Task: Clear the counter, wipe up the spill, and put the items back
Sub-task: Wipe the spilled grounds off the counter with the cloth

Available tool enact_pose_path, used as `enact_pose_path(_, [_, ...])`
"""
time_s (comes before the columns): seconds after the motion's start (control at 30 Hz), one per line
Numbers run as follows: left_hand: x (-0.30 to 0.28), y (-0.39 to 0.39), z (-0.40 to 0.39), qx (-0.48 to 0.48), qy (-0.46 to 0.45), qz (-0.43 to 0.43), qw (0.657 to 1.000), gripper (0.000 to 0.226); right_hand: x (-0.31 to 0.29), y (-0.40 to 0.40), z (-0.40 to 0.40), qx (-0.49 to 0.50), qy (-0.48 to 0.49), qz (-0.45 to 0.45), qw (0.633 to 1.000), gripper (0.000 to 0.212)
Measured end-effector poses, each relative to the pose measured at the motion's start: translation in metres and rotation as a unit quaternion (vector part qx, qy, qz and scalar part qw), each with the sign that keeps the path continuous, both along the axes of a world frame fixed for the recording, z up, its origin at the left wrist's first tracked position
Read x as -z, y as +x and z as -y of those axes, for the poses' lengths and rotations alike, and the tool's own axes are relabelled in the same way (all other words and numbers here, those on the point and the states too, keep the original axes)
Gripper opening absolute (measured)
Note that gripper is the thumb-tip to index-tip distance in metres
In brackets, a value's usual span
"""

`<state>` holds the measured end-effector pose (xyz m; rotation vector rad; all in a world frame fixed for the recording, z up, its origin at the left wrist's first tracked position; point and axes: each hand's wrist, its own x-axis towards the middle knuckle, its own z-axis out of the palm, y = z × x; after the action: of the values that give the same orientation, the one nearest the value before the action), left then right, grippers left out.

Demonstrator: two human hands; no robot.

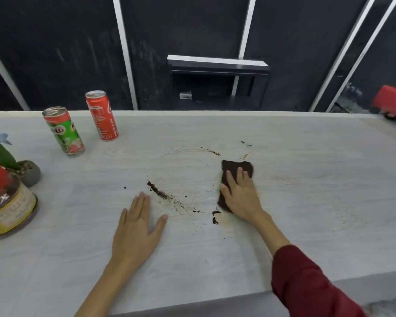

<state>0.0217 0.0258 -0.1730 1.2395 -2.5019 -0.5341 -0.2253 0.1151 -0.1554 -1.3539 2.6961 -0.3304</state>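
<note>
Pale counter [306, 202], two cans [102, 115] back left — right hand [241, 195] flat on cloth [233, 170], left hand [136, 227] open.

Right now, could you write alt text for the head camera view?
A right hand presses a dark cloth on a pale counter streaked with brown spill; the left hand rests flat. Two cans stand far left.

green can [64, 132], far left of the counter: i read "milo" in white on its side, letters partly cut off. red can [102, 116] beside it: white coca-cola script running down the side. big tin [8, 210] at left edge: label print too blurred for me.
</note>
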Motion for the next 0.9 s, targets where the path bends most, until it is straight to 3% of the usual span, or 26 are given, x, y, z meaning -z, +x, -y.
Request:
enact_pose_path(0.17, [-0.008, 0.004, 0.023, -0.009, 0.028, -0.038, 0.999, 0.059, 0.002, 0.053, -0.011, -0.159, -0.021, 0.036, 0.986, 0.092])
enact_pose_path(0.3, [-0.006, 0.007, 0.036, 0.000, 0.015, -0.033, 0.999, 0.057, 0.003, 0.013, -0.052, -0.129, -0.029, 0.017, 0.991, 0.098])
enact_pose_path(0.47, [-0.002, 0.005, 0.035, -0.006, 0.000, -0.035, 0.999, 0.056, 0.000, -0.091, -0.021, 0.011, -0.022, 0.018, 1.000, 0.054])
enact_pose_path(0.6, [-0.002, 0.005, 0.034, -0.017, 0.001, -0.040, 0.999, 0.057, -0.009, -0.148, 0.036, 0.024, -0.022, 0.054, 0.998, 0.055])
enact_pose_path(0.77, [-0.001, 0.003, 0.033, -0.033, -0.001, -0.031, 0.999, 0.064, -0.020, -0.158, 0.088, -0.030, -0.002, 0.079, 0.996, 0.052])
enact_pose_path(0.9, [0.000, 0.003, 0.034, -0.046, -0.008, -0.024, 0.999, 0.066, -0.017, -0.107, 0.103, -0.177, -0.005, 0.071, 0.982, 0.049])
